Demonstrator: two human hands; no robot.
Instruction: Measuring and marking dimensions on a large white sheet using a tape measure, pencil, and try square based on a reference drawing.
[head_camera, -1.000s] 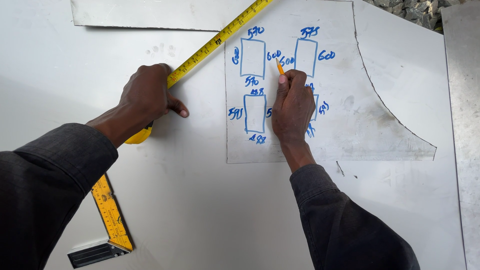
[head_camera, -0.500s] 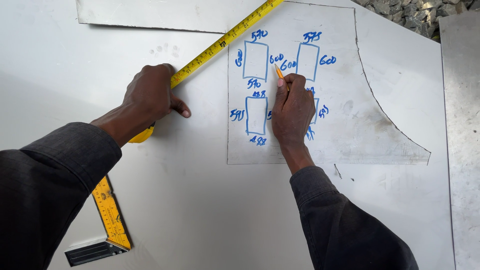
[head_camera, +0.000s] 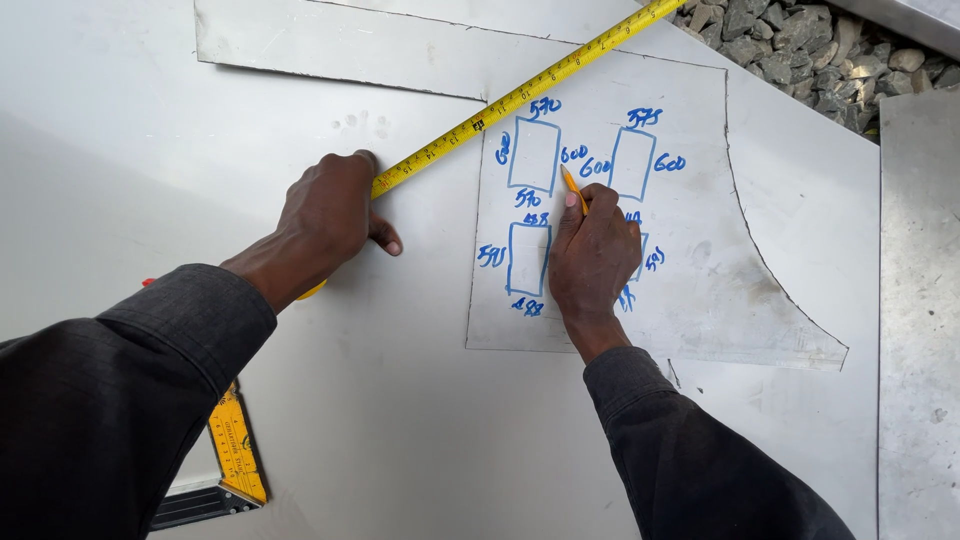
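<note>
Little has moved since the earlier frames: both hands stay where they were, and the view has only drifted slightly. Two hands in dark sleeves rest on a pale metal worktop (head_camera: 400, 420). One left hand (head_camera: 328, 222) presses palm-down over the yellow case of one tape measure (head_camera: 520, 93), fingers curled over it; its yellow blade runs diagonally up to the right, past the top edge of the view. One right hand (head_camera: 594, 262) is closed around one orange pencil (head_camera: 573, 190), whose tip points up and left onto a cut metal sheet (head_camera: 720, 270) with one curved edge. Four blue rectangles are drawn on that sheet in two rows of two; three show clearly and the fourth is mostly hidden under the right hand. Blue handwritten figures sit beside each rectangle. The pencil tip lies between the two upper rectangles. One yellow-and-black square (head_camera: 235, 455) lies at lower left, partly under the left sleeve. Grey gravel (head_camera: 790, 50) shows at upper right.
</note>
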